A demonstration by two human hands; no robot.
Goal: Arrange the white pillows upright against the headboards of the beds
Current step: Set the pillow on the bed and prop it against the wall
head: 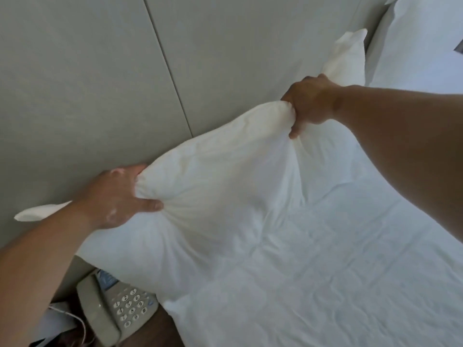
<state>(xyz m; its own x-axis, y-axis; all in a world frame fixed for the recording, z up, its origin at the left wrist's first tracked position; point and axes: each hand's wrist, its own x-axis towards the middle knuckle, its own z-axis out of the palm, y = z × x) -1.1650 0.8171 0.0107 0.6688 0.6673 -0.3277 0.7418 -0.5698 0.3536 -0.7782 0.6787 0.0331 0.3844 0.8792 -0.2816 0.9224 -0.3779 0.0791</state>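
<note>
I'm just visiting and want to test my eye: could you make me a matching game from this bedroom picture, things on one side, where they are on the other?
Things:
1. left hand
2. right hand
3. grey push-button desk telephone
4. grey padded headboard

Places:
A. low, beside the bed
B. gripping the white pillow's upper right end
C. behind the pillow
D. gripping the pillow's left end

Pairs: 1-D, 2-B, 3-A, 4-C

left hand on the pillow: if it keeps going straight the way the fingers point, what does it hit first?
Most likely the grey headboard. The left hand, bunching the top edge of the white pillow, points up towards the panel, with its fingertips seemingly almost on it. Depth is unclear from one view.
</note>
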